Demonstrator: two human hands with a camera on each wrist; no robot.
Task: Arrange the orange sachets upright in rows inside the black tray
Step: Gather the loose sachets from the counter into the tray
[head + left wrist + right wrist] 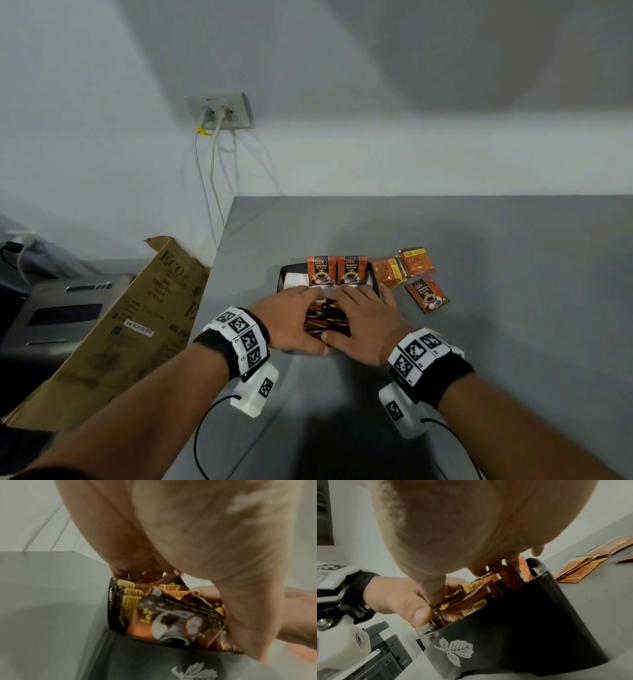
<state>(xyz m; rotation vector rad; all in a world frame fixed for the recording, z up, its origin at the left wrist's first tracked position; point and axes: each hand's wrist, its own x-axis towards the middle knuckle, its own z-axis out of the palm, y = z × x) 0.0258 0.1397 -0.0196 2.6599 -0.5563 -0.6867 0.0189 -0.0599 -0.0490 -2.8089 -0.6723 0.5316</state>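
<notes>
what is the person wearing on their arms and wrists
Both forearms are bare, no sleeves. The left hand and right hand each have a black wristband carrying white blocks with black square-code markers, plus a white camera housing underneath trailing a black cable.

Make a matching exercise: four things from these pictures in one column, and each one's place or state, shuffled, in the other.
1. cardboard box
2. two upright sachets
3. loose sachets
4. left hand

A. flat on the table, right of the black tray
B. standing at the tray's far end
C. leaning left of the table
D. on the packed sachets

Pairs: 1-C, 2-B, 3-A, 4-D
</notes>
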